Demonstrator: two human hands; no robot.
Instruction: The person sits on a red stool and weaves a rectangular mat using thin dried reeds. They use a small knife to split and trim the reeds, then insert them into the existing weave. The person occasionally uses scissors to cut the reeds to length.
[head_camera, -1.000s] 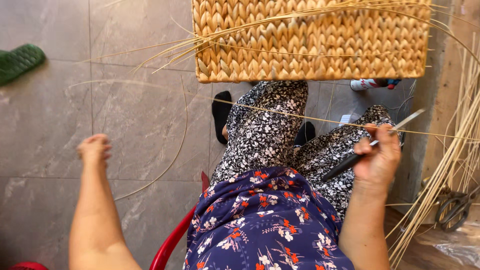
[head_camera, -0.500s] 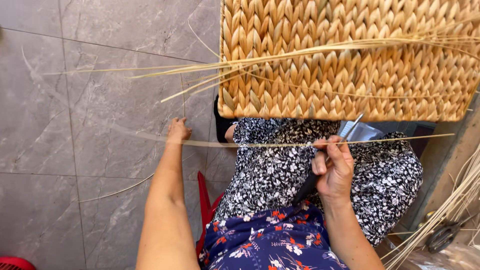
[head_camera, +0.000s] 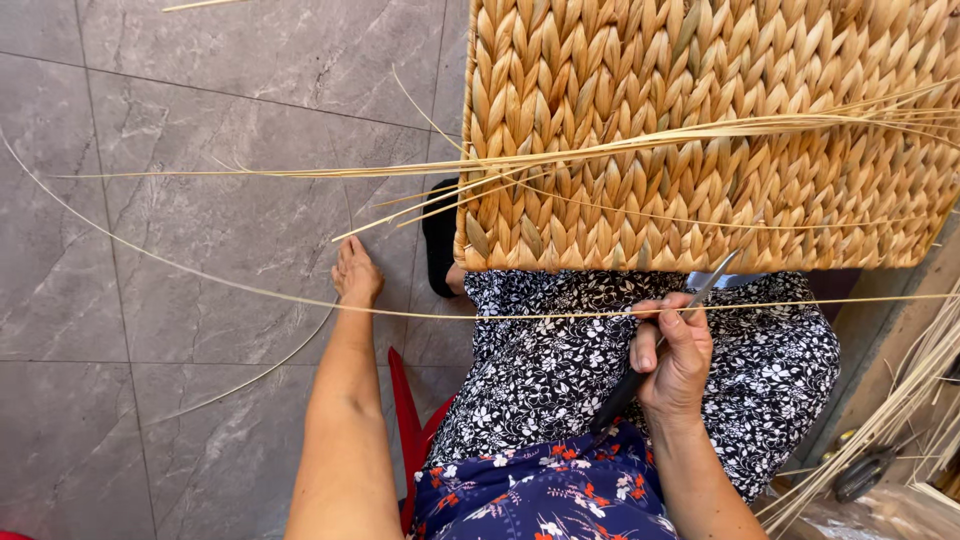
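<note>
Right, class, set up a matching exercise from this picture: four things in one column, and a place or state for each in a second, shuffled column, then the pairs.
Things:
1. woven basket
2. left hand
3. right hand
4. red chair

Places or states:
A. grips a dark-handled tool
B. rests on the lap, straw-coloured
C. under the person, an edge showing
D. stretched out, pinching a thin strand

Pairs: 1-B, 2-D, 3-A, 4-C
</note>
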